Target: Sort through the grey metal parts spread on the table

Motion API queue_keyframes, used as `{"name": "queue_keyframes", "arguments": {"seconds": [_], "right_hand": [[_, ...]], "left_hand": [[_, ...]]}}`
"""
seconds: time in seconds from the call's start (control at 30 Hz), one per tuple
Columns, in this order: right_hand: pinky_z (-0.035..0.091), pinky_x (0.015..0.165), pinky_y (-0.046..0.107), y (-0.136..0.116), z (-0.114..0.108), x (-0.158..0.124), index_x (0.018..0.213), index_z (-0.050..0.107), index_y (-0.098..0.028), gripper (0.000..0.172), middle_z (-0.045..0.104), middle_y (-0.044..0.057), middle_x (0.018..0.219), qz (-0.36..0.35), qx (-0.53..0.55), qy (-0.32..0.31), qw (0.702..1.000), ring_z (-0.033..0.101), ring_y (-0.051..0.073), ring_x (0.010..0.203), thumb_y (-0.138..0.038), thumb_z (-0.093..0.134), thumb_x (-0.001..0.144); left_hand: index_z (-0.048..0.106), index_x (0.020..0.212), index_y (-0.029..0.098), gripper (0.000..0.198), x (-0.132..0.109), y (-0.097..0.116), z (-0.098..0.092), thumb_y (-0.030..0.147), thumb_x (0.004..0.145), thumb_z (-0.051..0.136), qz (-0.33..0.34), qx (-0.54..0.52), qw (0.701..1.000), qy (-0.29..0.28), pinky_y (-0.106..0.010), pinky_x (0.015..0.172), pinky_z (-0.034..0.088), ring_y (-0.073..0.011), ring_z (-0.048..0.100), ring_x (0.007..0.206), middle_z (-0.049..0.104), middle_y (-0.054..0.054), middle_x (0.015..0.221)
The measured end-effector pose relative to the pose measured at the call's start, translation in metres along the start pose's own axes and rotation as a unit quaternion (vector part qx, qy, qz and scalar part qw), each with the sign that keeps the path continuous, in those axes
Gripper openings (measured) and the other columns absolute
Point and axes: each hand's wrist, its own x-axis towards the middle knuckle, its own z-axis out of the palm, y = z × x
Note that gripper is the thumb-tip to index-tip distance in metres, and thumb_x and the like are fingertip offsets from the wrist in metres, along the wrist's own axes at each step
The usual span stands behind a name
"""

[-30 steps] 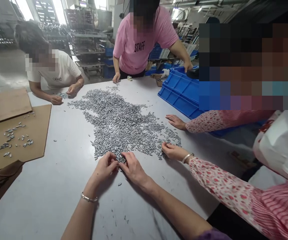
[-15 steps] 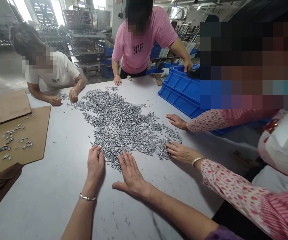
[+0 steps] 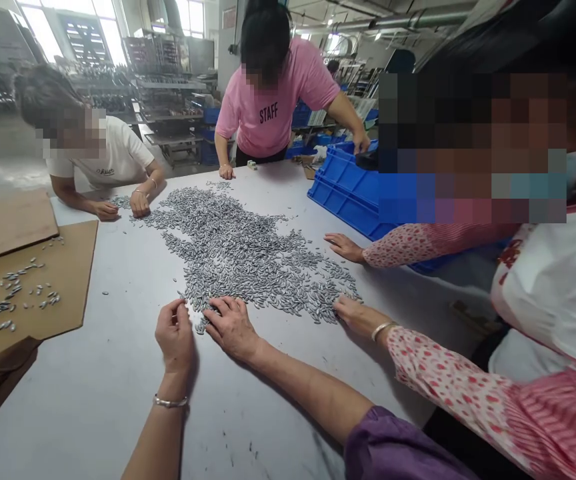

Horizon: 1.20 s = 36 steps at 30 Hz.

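Note:
A wide spread of several small grey oblong metal pieces (image 3: 248, 250) covers the middle of a grey table (image 3: 93, 393). My left hand (image 3: 175, 335), with a bracelet at the wrist, rests at the pile's near edge, fingers loosely curled beside the pieces. My right hand (image 3: 231, 325) lies flat with fingers spread on the near edge of the pile, touching the pieces. Neither hand visibly holds a piece.
A person's hands in floral sleeves (image 3: 355, 313) work the pile on the right. Two more people lean over the far side. A blue crate (image 3: 353, 190) stands at the back right. Cardboard sheets (image 3: 43, 280) with several loose pieces lie at the left.
Both my hands went from pinched together at the pile's edge to flat and apart, then slid left along the near edge. The view has tilted slightly.

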Motion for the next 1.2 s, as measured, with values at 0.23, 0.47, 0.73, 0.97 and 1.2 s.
{"name": "queue_keyframes", "arguments": {"seconds": [0.23, 0.47, 0.73, 0.97, 1.2], "right_hand": [[0.037, 0.084, 0.037, 0.002, 0.005, 0.01, 0.101, 0.063, -0.025, 0.024, 0.061, 0.006, 0.114, 0.003, -0.043, 0.011, 0.999, 0.047, 0.023, 0.101, -0.042, 0.047, 0.095], [0.041, 0.087, 0.034, 0.019, 0.011, 0.039, 0.087, 0.063, -0.021, 0.014, 0.061, 0.007, 0.096, 0.123, 0.194, 0.041, 0.973, 0.05, 0.022, 0.098, -0.034, 0.06, 0.087], [0.035, 0.046, 0.019, 0.022, 0.005, 0.076, 0.074, 0.054, -0.02, 0.031, 0.052, -0.002, 0.066, 0.267, 0.608, 0.135, 0.736, 0.045, 0.01, 0.055, -0.048, 0.053, 0.086], [0.052, 0.055, 0.02, 0.003, 0.015, 0.085, 0.079, 0.056, -0.018, 0.013, 0.064, 0.001, 0.073, 0.241, 0.837, 0.093, 0.482, 0.062, 0.011, 0.067, -0.031, 0.057, 0.083], [0.055, 0.091, 0.029, -0.004, 0.015, 0.082, 0.108, 0.065, -0.02, 0.025, 0.074, 0.001, 0.1, 0.258, 0.942, 0.048, 0.209, 0.069, 0.012, 0.098, -0.02, 0.056, 0.085]], "left_hand": [[0.065, 0.097, 0.017, 0.028, 0.021, 0.0, -0.018, 0.038, 0.079, 0.061, -0.103, -0.1, 0.989, 0.027, -0.023, 0.051, 0.05, -0.0109, 0.058, 0.059, 0.065, -0.002, 0.079], [0.066, 0.098, 0.016, 0.032, 0.026, -0.008, -0.024, 0.039, 0.076, 0.067, -0.131, -0.173, 0.976, 0.009, -0.022, 0.052, 0.051, -0.0103, 0.059, 0.06, 0.066, -0.001, 0.077], [0.067, 0.087, 0.015, 0.009, 0.024, -0.006, -0.008, 0.01, 0.084, 0.06, -0.285, -0.442, 0.85, -0.035, -0.023, 0.077, 0.058, -0.0107, 0.068, 0.081, 0.068, -0.005, 0.09], [0.068, 0.092, 0.012, 0.015, 0.007, 0.02, 0.005, 0.008, 0.088, 0.054, -0.347, -0.499, 0.794, -0.017, -0.027, 0.086, 0.058, -0.0168, 0.07, 0.096, 0.07, -0.012, 0.102], [0.071, 0.094, 0.016, 0.022, 0.007, 0.023, 0.044, 0.013, 0.091, 0.05, -0.315, -0.508, 0.801, 0.045, -0.027, 0.103, 0.049, -0.0157, 0.061, 0.118, 0.071, -0.008, 0.113]]}}
